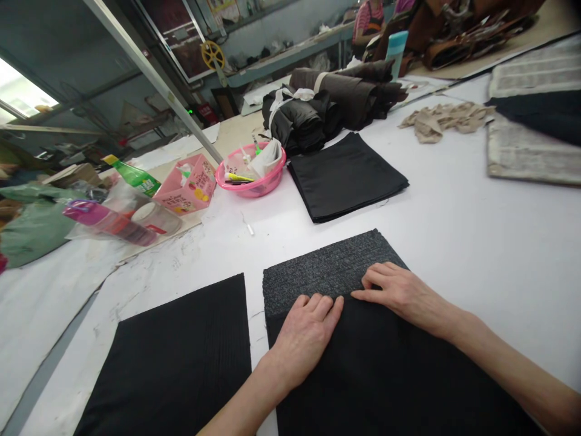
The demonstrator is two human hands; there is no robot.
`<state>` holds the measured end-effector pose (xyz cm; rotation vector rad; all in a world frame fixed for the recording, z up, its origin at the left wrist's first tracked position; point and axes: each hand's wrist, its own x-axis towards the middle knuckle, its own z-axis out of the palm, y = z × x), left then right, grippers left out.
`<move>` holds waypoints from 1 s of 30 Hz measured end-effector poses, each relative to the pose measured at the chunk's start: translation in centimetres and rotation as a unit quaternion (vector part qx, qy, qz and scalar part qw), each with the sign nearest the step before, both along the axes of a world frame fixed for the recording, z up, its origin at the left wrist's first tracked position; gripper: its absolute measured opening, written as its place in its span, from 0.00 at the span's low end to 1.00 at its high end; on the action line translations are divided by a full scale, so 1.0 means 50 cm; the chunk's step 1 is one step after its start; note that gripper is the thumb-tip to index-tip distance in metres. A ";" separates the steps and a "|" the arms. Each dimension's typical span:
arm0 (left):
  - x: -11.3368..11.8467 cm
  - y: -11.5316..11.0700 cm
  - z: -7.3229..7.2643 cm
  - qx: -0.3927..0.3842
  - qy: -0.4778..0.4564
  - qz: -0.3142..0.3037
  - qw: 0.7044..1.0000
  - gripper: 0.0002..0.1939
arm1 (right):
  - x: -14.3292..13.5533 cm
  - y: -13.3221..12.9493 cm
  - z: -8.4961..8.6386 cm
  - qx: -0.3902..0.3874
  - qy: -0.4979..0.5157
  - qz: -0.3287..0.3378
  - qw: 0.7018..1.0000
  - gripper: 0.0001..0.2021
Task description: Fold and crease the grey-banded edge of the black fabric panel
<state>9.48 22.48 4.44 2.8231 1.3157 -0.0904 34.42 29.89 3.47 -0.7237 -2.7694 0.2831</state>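
Head view, the only one: white worktable (454,230) fills the frame; two bare hands at its near edge, both lying on one piece of black cloth (385,369) that sits over a grey textured pad (327,266); the pad's far strip shows beyond the cloth's far edge.

Left hand (305,336): flat, palm down, fingers together and stretched out, fingertips at the cloth's far edge where it meets the grey pad; pressing, gripping nothing.

Right hand (399,290): also flat and open, fingers extended toward the left hand, resting along the same far edge; nothing closed in it; the two hands near each other, not touching.

Just to the left of that, apart by a narrow strip of bare table, a second black sheet (177,363), one, lying flat at the near edge.

Toward the middle of the table: one stack of folded black fabric (347,175), square, flat.

Beyond it, toward the far edge: two tied bundles of dark rolled material, one black (297,121), one brown (354,88), touching each other.

Left of the stack: one pink basin (252,175) holding small items, too small to identify; beside it one pink carton (186,184); one green bottle (134,175) lying tilted near the left edge.

Right side: one loose pile of beige scraps (442,118); far right corner, one grey patterned mat (531,151).

Beyond the far edge, one person in a striped top (367,18), seated, partly cut off.
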 end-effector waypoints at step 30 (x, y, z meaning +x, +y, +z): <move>0.053 0.025 0.001 0.017 0.015 -0.037 0.999 0.23 | 0.044 -0.004 0.007 0.016 0.008 -0.025 1.000 0.13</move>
